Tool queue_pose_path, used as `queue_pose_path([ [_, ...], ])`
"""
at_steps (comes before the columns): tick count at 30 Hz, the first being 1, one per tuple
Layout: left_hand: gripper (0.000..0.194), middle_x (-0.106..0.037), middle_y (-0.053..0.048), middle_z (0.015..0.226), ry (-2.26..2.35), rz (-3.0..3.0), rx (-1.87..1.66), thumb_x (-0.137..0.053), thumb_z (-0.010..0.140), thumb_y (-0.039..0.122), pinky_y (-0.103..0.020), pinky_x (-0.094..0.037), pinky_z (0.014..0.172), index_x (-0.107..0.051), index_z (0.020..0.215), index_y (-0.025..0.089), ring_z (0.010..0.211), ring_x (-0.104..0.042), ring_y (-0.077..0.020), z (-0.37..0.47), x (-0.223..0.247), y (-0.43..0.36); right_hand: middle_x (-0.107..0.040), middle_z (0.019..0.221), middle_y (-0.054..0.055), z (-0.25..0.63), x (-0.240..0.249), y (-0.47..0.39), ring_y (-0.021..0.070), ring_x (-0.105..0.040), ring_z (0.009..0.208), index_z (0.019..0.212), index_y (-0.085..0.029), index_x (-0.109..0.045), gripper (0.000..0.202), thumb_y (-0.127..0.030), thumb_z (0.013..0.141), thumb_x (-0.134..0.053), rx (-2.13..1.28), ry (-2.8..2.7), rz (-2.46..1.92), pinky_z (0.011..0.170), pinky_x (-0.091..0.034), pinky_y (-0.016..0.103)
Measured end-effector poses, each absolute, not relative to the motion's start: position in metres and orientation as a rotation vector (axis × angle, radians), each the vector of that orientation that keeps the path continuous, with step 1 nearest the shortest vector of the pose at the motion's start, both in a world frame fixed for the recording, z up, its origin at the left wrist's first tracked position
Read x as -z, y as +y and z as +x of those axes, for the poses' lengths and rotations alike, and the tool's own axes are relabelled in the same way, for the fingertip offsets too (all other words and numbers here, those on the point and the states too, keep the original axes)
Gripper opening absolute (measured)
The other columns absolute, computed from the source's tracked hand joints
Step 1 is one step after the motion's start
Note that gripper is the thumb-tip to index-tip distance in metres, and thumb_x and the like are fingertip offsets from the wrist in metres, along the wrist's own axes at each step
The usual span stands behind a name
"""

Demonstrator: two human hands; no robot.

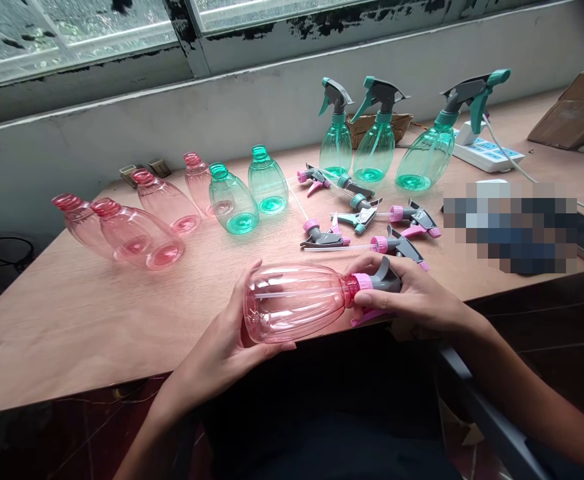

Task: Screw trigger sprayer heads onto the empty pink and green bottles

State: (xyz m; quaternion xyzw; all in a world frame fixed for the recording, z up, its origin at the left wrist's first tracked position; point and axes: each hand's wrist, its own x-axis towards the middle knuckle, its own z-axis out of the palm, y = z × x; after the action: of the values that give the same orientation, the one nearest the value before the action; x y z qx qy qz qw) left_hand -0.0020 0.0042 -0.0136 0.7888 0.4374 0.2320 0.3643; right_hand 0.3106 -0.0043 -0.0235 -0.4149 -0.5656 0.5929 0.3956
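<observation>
A clear pink bottle point(297, 303) lies sideways in the air above the table's front edge. My left hand point(237, 333) is wrapped round its base end. At the neck, my right hand point(397, 293) grips a grey and pink spray head point(365, 283), whose pink collar sits at the bottle's mouth; its thin tube shows inside the bottle. Just beyond my right hand, several loose spray heads point(322, 237) with pink or green collars lie on the table. Open pink bottles point(165, 203) and two open green bottles point(235, 203) stand farther back on the left.
Three green bottles with spray heads point(375, 150) stand at the back right, before a small brown box point(401, 128). A white power strip point(487, 153), a blurred-out item point(517, 227) and a cardboard box point(575, 110) are at the right. The wooden table point(97, 320) meets a wall under a window.
</observation>
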Motion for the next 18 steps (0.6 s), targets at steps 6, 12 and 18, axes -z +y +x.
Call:
queue_pose_path([
  [6, 0.106, -0.037, -0.008, 0.168, 1.137, 2.024, -0.583, -0.080, 0.089, 0.043, -0.051, -0.035, 0.128, -0.007, 0.165, 0.039, 0.153, -0.040, -0.0347, -0.0023, 0.0129, 0.0038, -0.077, 0.093, 0.000, 0.3108, 0.0250, -0.0046, 0.0211, -0.080, 0.082, 0.108, -0.022, -0.069, 0.029, -0.032, 0.086, -0.086, -1.552, -1.388, -1.031, 0.077, -0.067, 0.030],
  [12, 0.105, -0.032, -0.008, 0.171, 1.148, 2.025, -0.564, -0.079, 0.089, 0.045, -0.051, -0.032, 0.129, -0.006, 0.165, 0.038, 0.156, -0.036, -0.0337, -0.0031, 0.0126, 0.0030, -0.075, 0.090, -0.002, 0.3103, 0.0239, -0.0038, 0.0174, -0.078, 0.080, 0.106, -0.023, -0.071, 0.025, -0.029, 0.086, -0.086, -1.503, -1.438, -1.034, 0.074, -0.065, 0.023],
  [18, 0.104, -0.032, -0.007, 0.171, 1.147, 2.050, -0.568, -0.078, 0.089, 0.046, -0.048, -0.029, 0.131, -0.006, 0.164, 0.039, 0.157, -0.033, -0.0317, -0.0045, 0.0141, 0.0024, -0.075, 0.092, -0.001, 0.3079, 0.0225, -0.0054, 0.0177, -0.079, 0.081, 0.103, -0.022, -0.071, 0.026, -0.033, 0.085, -0.087, -1.581, -1.358, -1.033, 0.074, -0.068, 0.024],
])
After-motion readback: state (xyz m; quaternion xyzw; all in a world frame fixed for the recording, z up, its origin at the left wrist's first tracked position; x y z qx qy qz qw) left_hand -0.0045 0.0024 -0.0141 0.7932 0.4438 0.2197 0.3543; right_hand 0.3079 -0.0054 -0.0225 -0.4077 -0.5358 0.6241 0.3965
